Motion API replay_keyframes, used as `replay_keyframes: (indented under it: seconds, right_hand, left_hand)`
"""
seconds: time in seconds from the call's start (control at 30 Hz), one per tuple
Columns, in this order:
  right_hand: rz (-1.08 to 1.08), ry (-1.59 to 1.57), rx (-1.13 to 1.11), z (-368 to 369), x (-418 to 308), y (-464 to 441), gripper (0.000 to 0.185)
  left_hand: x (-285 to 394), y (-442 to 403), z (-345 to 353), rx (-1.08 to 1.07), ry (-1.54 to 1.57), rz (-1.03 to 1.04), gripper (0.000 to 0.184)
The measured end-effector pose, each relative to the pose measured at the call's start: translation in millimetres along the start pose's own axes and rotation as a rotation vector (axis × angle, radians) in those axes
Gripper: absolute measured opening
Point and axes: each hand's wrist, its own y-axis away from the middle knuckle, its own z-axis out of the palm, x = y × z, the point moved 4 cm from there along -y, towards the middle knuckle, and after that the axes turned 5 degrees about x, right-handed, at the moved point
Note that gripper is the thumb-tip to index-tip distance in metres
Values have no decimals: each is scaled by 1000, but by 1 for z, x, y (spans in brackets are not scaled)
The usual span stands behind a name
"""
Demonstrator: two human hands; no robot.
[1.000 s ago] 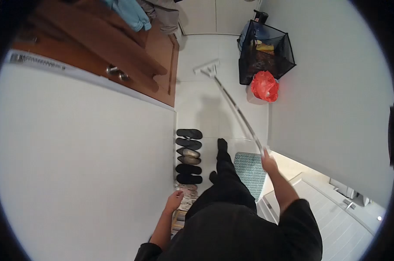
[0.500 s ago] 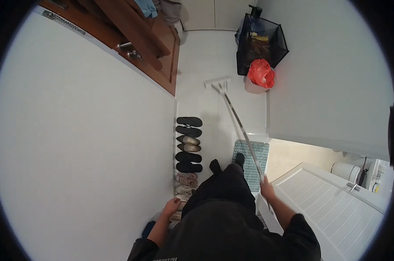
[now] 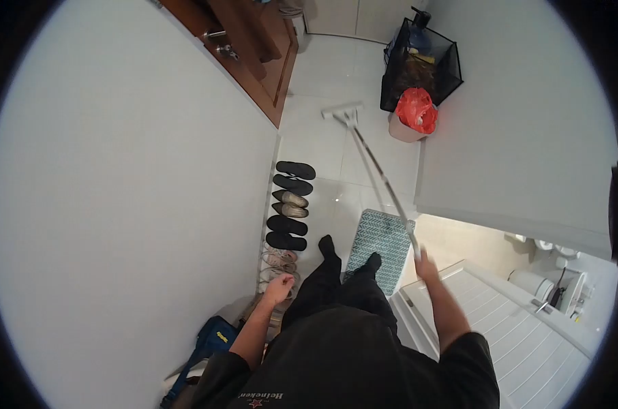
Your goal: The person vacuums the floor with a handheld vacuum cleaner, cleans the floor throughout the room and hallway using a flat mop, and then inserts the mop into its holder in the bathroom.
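Note:
My right hand point(image 3: 426, 266) is wrapped round the upper part of a mop's long handle point(image 3: 388, 187). The handle slants forward and left over a teal patterned mat point(image 3: 370, 235). At its far end the white mop head point(image 3: 343, 111) rests on the white tiled floor point(image 3: 315, 144), left of a bin with a red liner point(image 3: 415, 112). My left hand point(image 3: 279, 289) hangs above the shoe row with fingers curled in and nothing visible in them. Below it are pale shoes point(image 3: 279, 260), partly hidden by the hand.
Black slippers point(image 3: 287, 233) and other shoes line the left wall. A black mesh basket point(image 3: 425, 68) with things inside stands at the right wall. A brown door point(image 3: 281, 75) is at upper left, a white door point(image 3: 500, 320) at lower right, and a blue bag point(image 3: 213, 341) behind my left arm.
My right hand has moved forward with the mop handle. My view has shifted, bringing more of the blue bag into sight. My feet have changed position; the left hand remains curled.

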Motion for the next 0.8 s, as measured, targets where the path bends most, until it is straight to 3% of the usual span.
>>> replay_keyframes:
  seconds: [0.1, 0.13, 0.23, 0.3, 0.33, 0.37, 0.47, 0.5, 0.57, 0.6, 0.67, 0.7, 0.8]
  right_hand:
    - [137, 47, -116, 9, 113, 186, 57]
    - [147, 53, -204, 6, 144, 243, 59]
    - [-96, -6, -204, 2, 230, 333, 60]
    - [173, 146, -367, -33, 178, 288, 60]
    - [173, 152, -338, -35, 175, 258, 59]
    - [87, 155, -230, -28, 182, 227, 58]
    - [-19, -20, -213, -17, 148, 97, 59]
    - [-201, -42, -91, -6, 135, 48, 60]
    - [-203, -49, -114, -22, 67, -42, 61]
    - [-115, -216, -252, -58, 15, -63, 60]
    - [-303, -140, -68, -76, -42, -120, 55]
    - [-359, -125, -108, -82, -67, -138, 53]
    - [-375, -98, -156, -96, -75, -137, 50]
  left_hand:
    - [-26, -1, 25, -13, -107, -48, 37]
    - [-50, -1, 36, 1, -7, -125, 37]
    - [-50, 41, 33, 100, -102, -193, 36]
    - [-62, 57, 33, 108, -108, -215, 39]
    - [-57, 64, 33, 106, -135, -222, 40]
    - [-51, 69, 37, 109, -155, -231, 40]
    - [-25, 91, 49, 193, -133, -376, 38]
    - [-33, 94, 65, 197, -134, -387, 38]
    - [-53, 81, 92, 277, -12, -318, 37]
    - [-21, 85, 106, 202, -1, -311, 38]
    - [9, 81, 136, 167, -103, -236, 38]
    - [25, 75, 151, 128, -185, -160, 38]
    - [89, 72, 176, 184, -243, 5, 38]
